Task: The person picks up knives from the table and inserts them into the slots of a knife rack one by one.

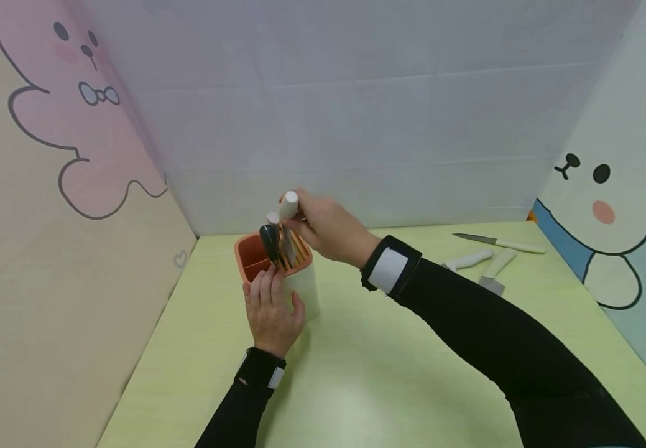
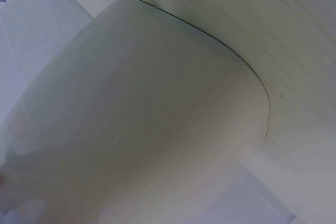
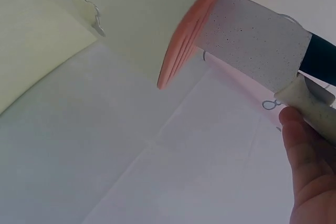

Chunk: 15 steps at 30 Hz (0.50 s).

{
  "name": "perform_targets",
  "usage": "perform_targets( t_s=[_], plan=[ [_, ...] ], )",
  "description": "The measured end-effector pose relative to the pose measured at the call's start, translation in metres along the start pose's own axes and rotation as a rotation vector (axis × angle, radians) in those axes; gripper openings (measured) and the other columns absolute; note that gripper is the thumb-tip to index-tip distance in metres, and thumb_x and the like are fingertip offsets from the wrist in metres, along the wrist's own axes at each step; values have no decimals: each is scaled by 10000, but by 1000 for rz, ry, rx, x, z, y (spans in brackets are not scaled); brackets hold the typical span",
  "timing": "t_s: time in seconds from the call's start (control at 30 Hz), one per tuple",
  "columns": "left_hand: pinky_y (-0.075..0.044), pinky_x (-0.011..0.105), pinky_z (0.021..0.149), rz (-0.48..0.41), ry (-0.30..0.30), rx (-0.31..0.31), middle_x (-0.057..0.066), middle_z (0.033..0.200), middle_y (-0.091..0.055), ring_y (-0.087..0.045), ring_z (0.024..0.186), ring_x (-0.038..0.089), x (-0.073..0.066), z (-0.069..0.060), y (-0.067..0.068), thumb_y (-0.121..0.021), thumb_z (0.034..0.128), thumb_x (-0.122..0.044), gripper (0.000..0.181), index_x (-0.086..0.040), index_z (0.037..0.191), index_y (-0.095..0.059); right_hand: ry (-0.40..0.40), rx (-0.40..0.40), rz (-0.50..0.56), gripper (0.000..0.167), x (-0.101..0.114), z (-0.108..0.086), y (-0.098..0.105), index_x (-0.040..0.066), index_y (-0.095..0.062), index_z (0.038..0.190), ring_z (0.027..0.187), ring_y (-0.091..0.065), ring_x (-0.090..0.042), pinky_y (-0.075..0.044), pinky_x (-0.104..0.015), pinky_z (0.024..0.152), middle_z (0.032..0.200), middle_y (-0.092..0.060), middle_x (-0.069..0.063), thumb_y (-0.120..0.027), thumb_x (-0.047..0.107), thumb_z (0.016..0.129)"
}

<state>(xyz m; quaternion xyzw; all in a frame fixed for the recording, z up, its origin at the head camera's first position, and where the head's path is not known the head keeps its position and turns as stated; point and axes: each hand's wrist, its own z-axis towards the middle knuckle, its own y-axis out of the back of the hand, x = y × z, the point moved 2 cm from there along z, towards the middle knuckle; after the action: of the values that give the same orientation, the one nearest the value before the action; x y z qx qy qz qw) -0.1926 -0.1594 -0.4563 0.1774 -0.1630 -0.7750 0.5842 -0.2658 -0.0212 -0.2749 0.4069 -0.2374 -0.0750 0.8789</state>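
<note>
A white holder (image 1: 303,297) with an orange rim stands near the back left of the table, several utensils upright in it. My right hand (image 1: 331,229) grips a white handle (image 1: 289,205) above it. In the right wrist view, the fingers (image 3: 299,140) pinch that handle, and its wide metal blade (image 3: 252,38) reaches down past the orange rim (image 3: 181,45). My left hand (image 1: 272,311) rests against the holder's front with its fingers extended to the rim. The left wrist view shows mostly the holder's smooth wall (image 2: 142,98). A black utensil head (image 1: 269,241) leans at the rim.
At the back right of the table (image 1: 367,373) lie a narrow knife (image 1: 518,247), a white-handled tool (image 1: 470,259) and another tool with a wide metal end (image 1: 498,264). Behind the table hangs a pale wall sheet, with cartoon-printed panels at both sides.
</note>
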Motion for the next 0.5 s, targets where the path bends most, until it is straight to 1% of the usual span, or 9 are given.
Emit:
perform_targets(
  t_s=[0.23,0.5],
  plan=[
    [-223,527,1102,1,-1,-1,180,1322,-499,-430,1190,352,0,0,-2,-590,784,-211,542,15,1268,-498,-29,10,-4,312,-6,-5,-10,13,-496,1183,880,-677,-169,-540,-258,767,1011,-680,-85,-626,109,916],
    [-254,545,1070,4,-4,-7,184,1315,-504,-436,1181,356,0,0,-3,-586,784,-216,546,19,1269,-501,-39,12,21,304,-14,-8,-22,14,-510,1182,931,-683,-179,-535,-259,796,1069,-680,-96,-627,97,914]
  ],
)
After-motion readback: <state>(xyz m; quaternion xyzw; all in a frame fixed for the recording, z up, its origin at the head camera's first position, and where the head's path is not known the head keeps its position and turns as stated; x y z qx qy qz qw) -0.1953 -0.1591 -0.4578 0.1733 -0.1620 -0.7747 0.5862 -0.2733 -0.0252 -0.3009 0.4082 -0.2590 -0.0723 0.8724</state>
